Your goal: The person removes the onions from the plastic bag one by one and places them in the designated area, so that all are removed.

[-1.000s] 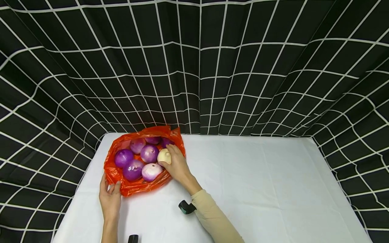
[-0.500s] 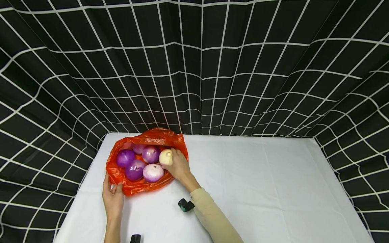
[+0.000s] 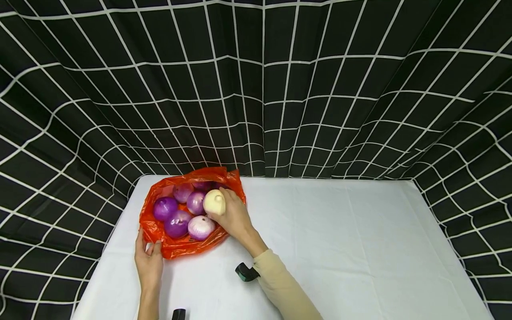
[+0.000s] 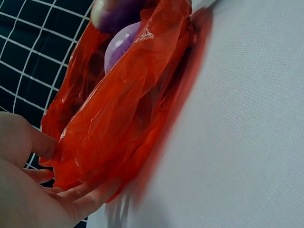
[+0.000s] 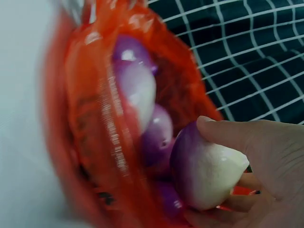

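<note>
Your right hand (image 3: 235, 218) grips a pale onion (image 3: 214, 202), right side of the red bag (image 3: 185, 250). Left hand (image 3: 149, 268)'s kinda loose, half-spread, touching the bag's near-left edge.

The head view was bright and evenly lit, with the white cloth (image 3: 340, 231) pale throughout, a soft grey shadow beside the left forearm (image 3: 149, 300), and small glossy highlights on the purple onions (image 3: 178, 223). Towards the edges, the black curtain (image 3: 248, 80) showed its grid lines curved and stretched, as through a wide lens. Both wrist views were dimmer and softer: in the left, a reddish tint edged the red bag (image 4: 109, 123); in the right, its outer side smeared into blur.
</note>
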Demonstrator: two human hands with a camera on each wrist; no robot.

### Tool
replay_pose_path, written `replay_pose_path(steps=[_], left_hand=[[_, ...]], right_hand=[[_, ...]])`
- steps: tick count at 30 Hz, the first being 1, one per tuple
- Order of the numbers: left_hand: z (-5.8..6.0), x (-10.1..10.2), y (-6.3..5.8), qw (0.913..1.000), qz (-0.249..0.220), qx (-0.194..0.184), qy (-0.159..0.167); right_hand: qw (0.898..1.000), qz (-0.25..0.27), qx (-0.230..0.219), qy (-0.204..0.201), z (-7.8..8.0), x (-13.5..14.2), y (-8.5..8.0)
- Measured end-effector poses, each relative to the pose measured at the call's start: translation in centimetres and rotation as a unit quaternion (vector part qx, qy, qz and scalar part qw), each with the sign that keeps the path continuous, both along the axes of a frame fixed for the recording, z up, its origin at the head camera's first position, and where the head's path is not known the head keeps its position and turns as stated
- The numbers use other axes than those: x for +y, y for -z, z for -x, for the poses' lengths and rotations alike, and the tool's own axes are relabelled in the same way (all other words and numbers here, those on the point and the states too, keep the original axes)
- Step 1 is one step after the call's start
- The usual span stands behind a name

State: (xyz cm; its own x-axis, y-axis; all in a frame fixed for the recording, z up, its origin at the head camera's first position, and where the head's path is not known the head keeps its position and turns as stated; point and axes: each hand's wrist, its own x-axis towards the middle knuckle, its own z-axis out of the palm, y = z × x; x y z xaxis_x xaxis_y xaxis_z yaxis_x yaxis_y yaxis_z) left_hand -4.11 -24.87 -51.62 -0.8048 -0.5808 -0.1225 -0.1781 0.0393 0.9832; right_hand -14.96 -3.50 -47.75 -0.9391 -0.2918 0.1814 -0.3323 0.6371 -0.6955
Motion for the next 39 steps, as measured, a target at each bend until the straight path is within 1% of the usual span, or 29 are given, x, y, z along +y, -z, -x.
replay_pose_path(steps=[6, 10, 16, 18, 21, 28, 34, 39], left_hand=[[0.0, 0.2, -0.1, 1.0, 0.0, -0.01, 0.001], [0.1, 0.4, -0.2, 1.0, -0.007, -0.007, 0.001], [0.1, 0.4, -0.1, 0.9994, -0.007, 0.027, -0.019], [0.1, 0.4, -0.1, 0.9989, -0.01, 0.038, -0.026], [0.0, 0.3, -0.1, 0.9985, -0.017, 0.041, -0.03], [0.0, 0.3, -0.2, 0.9977, -0.04, 0.04, -0.039], [0.0, 0.3, -0.1, 0.9977, -0.043, 0.034, -0.038], [-0.1, 0.2, 0.1, 0.9984, -0.038, 0.02, -0.035]], right_hand=[[1.0, 0.017, 0.0, -0.013, -0.5, 0.6, -1.6], [0.999, 0.026, 0.015, -0.017, -0.6, 1.2, -2.5], [0.997, 0.055, 0.049, -0.007, 0.0, 2.7, -3.3], [0.996, 0.063, 0.055, 0.001, 0.2, 3.3, -3.6], [0.996, 0.068, 0.056, 0.015, 0.6, 4.2, -4.0], [0.994, 0.069, 0.035, 0.074, 1.8, 6.4, -4.5], [0.991, 0.072, 0.037, 0.109, 3.0, 8.6, -3.9], [0.988, 0.063, 0.012, 0.142, 3.9, 10.7, -2.9]])
